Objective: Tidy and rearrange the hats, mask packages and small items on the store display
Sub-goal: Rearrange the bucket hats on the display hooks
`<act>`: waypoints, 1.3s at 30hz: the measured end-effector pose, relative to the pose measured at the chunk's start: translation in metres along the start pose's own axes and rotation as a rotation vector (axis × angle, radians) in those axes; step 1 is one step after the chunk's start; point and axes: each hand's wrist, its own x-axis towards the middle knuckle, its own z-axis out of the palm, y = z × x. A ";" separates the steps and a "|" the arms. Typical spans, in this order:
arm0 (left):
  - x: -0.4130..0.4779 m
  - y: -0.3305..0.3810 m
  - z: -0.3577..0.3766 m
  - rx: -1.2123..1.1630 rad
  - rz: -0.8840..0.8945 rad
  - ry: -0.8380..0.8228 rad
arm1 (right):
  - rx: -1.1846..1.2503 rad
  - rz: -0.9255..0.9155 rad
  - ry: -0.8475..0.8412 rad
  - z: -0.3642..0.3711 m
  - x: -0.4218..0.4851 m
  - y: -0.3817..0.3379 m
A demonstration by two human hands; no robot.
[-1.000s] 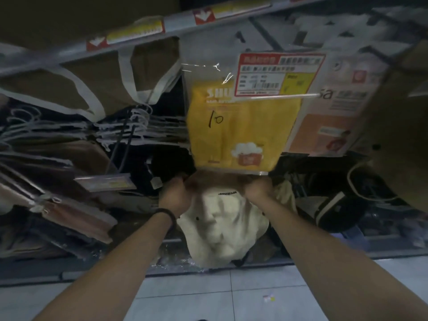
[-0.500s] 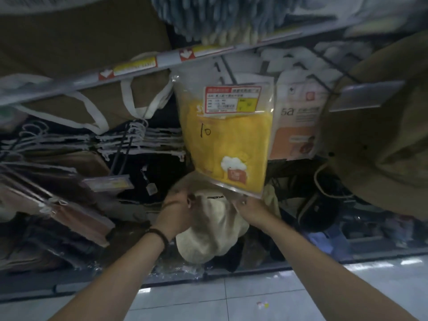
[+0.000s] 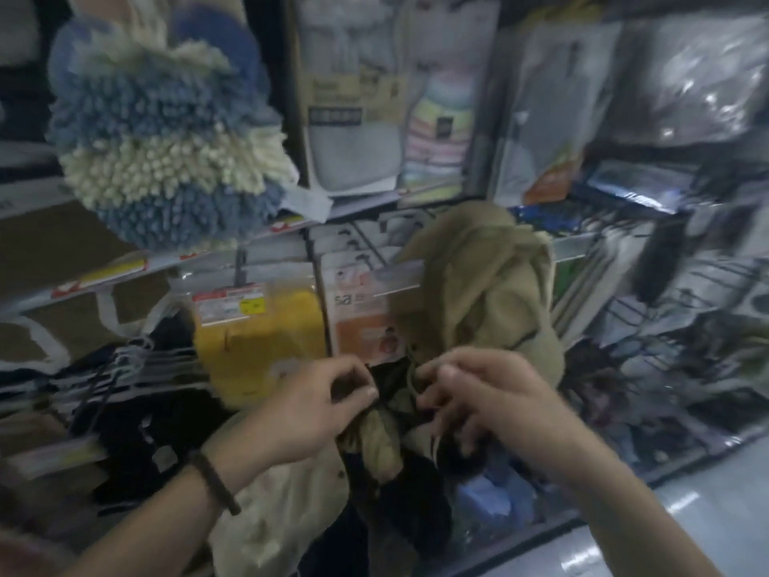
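1. Dim store display in front of me, hooks and shelf rails crowded with hanging packs; pale floor tile (image 3: 707, 505) at lower right.
2. Khaki hat (image 3: 482, 293) hangs from a hook just right of centre, crumpled, with its lower edge and cord dropping to my hands.
3. Left hand (image 3: 308, 406): fingers curled, thumb and index pinching a bunched bit of the khaki hat's lower fabric. Dark wristband (image 3: 214, 481) on that wrist.
4. Right hand (image 3: 491, 393): fingers curled in, pinching the hat's cord just beside the left thumb. Blur hides the exact hold.
5. Both hands nearly touching, directly under the hat.
6. Orange mask package (image 3: 362, 322) hangs just left of the hat, its right edge behind the hat's fabric.
7. Yellow package (image 3: 258, 339) hangs beside it further left, a red-bordered price tag (image 3: 231, 304) across its top.
8. Cream hat (image 3: 283, 501) lies low, under my left forearm, among dark items.
9. Blue and cream chenille duster (image 3: 166, 131) hangs upper left.
10. White hangers (image 3: 137, 368) bunched at left, near the yellow package.
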 end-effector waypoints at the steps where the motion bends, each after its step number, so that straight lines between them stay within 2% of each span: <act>1: 0.010 0.016 0.000 -0.023 0.037 0.057 | 0.022 -0.099 0.144 -0.019 -0.007 -0.013; 4: 0.038 0.057 0.000 -0.135 0.080 0.206 | -0.135 -0.309 0.569 -0.076 -0.004 -0.032; 6: 0.055 0.073 0.005 -0.160 0.061 0.213 | -0.304 -0.270 0.701 -0.110 0.015 -0.034; 9: 0.073 0.082 0.019 -0.204 0.003 0.157 | -0.573 -0.187 0.650 -0.139 0.053 -0.030; 11: 0.078 0.085 0.029 -0.198 -0.020 0.140 | -0.723 -0.218 0.567 -0.142 0.073 -0.031; 15: 0.079 0.092 0.038 -0.209 -0.060 0.137 | -0.852 -0.256 0.532 -0.141 0.099 -0.031; 17: 0.080 0.090 0.038 -0.226 -0.074 0.140 | -0.803 -0.279 0.566 -0.142 0.102 -0.034; 22: 0.075 0.090 0.036 -0.350 -0.121 0.161 | -0.508 -0.528 0.694 -0.152 0.077 -0.054; 26: 0.062 0.097 0.035 -0.627 -0.159 0.158 | -0.394 -0.708 0.747 -0.156 0.037 -0.072; 31: 0.052 0.098 0.048 -0.900 -0.074 0.064 | -0.362 -0.823 0.761 -0.162 -0.009 -0.060; 34: 0.038 0.094 0.058 -0.975 -0.005 -0.013 | -0.309 -0.837 0.684 -0.161 -0.025 -0.027; 36: 0.025 0.085 0.066 -0.934 0.077 -0.022 | -0.272 -0.848 0.580 -0.151 -0.031 0.004; 39: -0.003 0.059 0.076 -0.824 0.102 0.024 | -0.052 -0.810 0.262 -0.133 -0.031 0.064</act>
